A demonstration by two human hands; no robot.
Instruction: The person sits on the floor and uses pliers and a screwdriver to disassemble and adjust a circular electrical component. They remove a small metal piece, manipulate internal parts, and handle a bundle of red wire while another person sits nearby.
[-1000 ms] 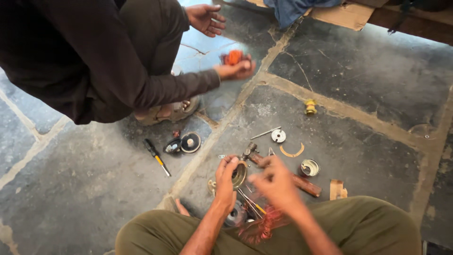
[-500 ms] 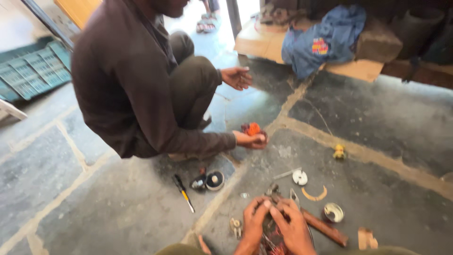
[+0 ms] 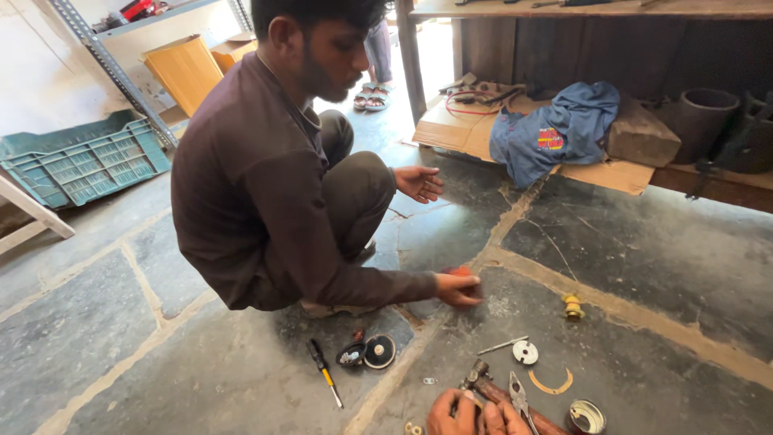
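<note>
Gripping hammer [image 3: 503, 400] | both hands [image 3: 475, 416] | head up-left, handle down-right

A black-handled screwdriver [image 3: 324, 370] lies on the stone floor [image 3: 161, 379] well left of the hands, by two round black caps [image 3: 368, 352]. Farther off sit a green crate [image 3: 80, 161] and blue cloth [image 3: 555, 129].

The stone floor [image 3: 644, 242] looked matt and rough; the pliers [image 3: 519, 392] were bare metal, the hammer handle [image 3: 515, 407] worn wood, the crate [image 3: 80, 165] green plastic.
</note>
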